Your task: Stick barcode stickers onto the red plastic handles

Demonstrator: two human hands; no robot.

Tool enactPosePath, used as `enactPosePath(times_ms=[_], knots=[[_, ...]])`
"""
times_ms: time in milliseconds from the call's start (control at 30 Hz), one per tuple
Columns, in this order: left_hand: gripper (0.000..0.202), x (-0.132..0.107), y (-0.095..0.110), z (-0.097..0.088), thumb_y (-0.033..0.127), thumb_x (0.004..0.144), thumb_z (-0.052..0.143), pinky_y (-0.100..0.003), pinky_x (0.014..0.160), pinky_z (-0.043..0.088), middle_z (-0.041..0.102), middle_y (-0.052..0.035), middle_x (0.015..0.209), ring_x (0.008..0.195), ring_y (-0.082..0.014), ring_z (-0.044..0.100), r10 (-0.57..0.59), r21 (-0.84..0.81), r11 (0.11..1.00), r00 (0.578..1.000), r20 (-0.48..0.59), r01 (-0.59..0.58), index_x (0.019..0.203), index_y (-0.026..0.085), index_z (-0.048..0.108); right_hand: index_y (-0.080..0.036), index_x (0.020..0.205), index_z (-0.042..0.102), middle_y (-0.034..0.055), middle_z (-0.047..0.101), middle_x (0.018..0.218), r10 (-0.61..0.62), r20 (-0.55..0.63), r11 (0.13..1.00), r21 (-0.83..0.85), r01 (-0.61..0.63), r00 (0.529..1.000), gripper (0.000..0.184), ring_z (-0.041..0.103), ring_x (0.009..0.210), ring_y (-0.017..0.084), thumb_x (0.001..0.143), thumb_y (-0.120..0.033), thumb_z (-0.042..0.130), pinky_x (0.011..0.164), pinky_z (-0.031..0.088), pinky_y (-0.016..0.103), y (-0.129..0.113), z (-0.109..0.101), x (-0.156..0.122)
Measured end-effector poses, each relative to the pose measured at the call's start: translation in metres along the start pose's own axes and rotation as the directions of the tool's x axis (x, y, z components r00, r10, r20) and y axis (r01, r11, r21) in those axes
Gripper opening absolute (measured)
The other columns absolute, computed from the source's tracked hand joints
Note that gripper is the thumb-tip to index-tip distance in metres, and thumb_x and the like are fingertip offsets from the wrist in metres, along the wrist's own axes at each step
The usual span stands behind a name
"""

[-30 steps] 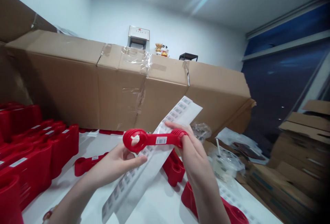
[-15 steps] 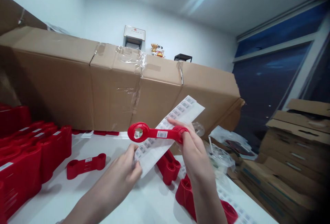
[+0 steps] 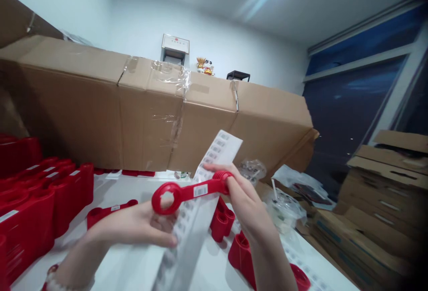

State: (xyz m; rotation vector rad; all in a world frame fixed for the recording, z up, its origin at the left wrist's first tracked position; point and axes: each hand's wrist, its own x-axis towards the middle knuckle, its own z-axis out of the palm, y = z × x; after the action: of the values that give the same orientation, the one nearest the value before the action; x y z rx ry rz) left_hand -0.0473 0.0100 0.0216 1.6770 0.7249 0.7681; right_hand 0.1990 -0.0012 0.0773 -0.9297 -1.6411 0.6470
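Over the white worktable (image 3: 117,266), the right hand (image 3: 249,206) is clamping the red plastic bar (image 3: 200,190), with the barcode label sheet (image 3: 220,152) behind it; the left hand's (image 3: 130,228) grip is indeterminate.

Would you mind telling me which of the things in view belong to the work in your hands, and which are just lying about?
In hand:
right hand, gripping a red plastic piece
left hand, fingertips at a barcode label sheet

Lying about:
stacked red plastic pieces
taped cardboard carton
clear plastic cup
flattened cardboard boxes
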Motion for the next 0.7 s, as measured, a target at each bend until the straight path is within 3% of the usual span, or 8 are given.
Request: enactPosePath(times_ms=[67,167,267,333,400,467,700], knots=[[0.032,-0.01,0.01,-0.011,0.036,0.08,0.081,-0.038,0.091,0.054,0.074,-0.0056,0.11,0.11,-0.0282,0.067,0.023,-0.016,1.0,1.0,0.001,-0.023,0.108,0.024,0.071,-0.027,0.109,0.074,0.0051,0.066,0.123,-0.04,0.127,0.996,-0.08,0.05,0.991,0.037,0.059,0.121,0.024,0.102,-0.028,0.038,0.109,0.04,0.041,-0.006,0.006,-0.003],[0.03,-0.02,0.026,-0.015,0.04,0.093,0.07,-0.038,0.104,0.049,0.068,-0.0078,0.129,0.124,-0.027,0.063,0.111,-0.019,0.993,0.975,-0.194,-0.117,0.117,0.025,0.065,-0.028,0.11,0.073,0.0047,0.064,0.122,-0.041,0.332,0.99,-0.113,0.083,0.942,0.036,0.059,0.118,0.023,0.104,-0.027,0.037,0.106,0.041,0.039,-0.013,0.018,-0.011],[0.033,-0.019,0.036,-0.004,0.039,0.087,0.078,-0.032,0.097,0.053,0.07,-0.0054,0.118,0.115,-0.022,0.066,0.239,0.033,0.966,0.847,-0.475,-0.255,0.111,0.024,0.062,-0.031,0.113,0.071,0.0029,0.061,0.125,-0.026,0.477,0.993,-0.088,0.077,0.879,0.037,0.057,0.119,0.021,0.105,-0.024,0.035,0.103,0.044,0.035,-0.017,0.03,-0.02],[0.033,-0.015,0.039,0.006,0.038,0.083,0.082,-0.028,0.087,0.056,0.073,-0.0031,0.101,0.101,-0.0185,0.069,0.268,0.02,0.949,0.774,-0.573,-0.314,0.103,0.022,0.062,-0.032,0.115,0.07,0.002,0.062,0.121,-0.011,0.529,0.993,-0.096,0.073,0.849,0.037,0.059,0.115,0.02,0.105,-0.024,0.035,0.097,0.047,0.033,-0.021,0.036,-0.025],[0.035,-0.012,0.04,0.011,0.038,0.08,0.085,-0.024,0.076,0.056,0.074,-0.0015,0.087,0.084,-0.0153,0.07,0.254,-0.012,0.942,0.739,-0.624,-0.334,0.098,0.019,0.062,-0.033,0.114,0.071,0.0013,0.063,0.114,0.003,0.559,0.991,-0.115,0.073,0.829,0.037,0.061,0.106,0.019,0.105,-0.023,0.036,0.093,0.049,0.032,-0.025,0.04,-0.027],[0.038,-0.014,0.04,0.01,0.036,0.077,0.087,-0.022,0.069,0.055,0.074,-0.0003,0.078,0.073,-0.0132,0.068,0.224,-0.044,0.944,0.733,-0.642,-0.326,0.099,0.017,0.062,-0.033,0.112,0.071,0.0008,0.064,0.111,0.003,0.572,0.989,-0.122,0.082,0.82,0.036,0.062,0.101,0.018,0.105,-0.022,0.037,0.093,0.05,0.03,-0.029,0.04,-0.028],[0.036,-0.024,0.046,0.002,0.033,0.079,0.085,-0.021,0.067,0.054,0.077,-0.0019,0.079,0.07,-0.0124,0.069,0.149,-0.125,0.959,0.825,-0.544,-0.255,0.103,0.016,0.063,-0.029,0.106,0.074,0.003,0.068,0.114,0.02,0.617,0.989,-0.126,0.074,0.787,0.038,0.063,0.11,0.02,0.105,-0.023,0.037,0.101,0.05,0.032,-0.027,0.039,-0.021]])
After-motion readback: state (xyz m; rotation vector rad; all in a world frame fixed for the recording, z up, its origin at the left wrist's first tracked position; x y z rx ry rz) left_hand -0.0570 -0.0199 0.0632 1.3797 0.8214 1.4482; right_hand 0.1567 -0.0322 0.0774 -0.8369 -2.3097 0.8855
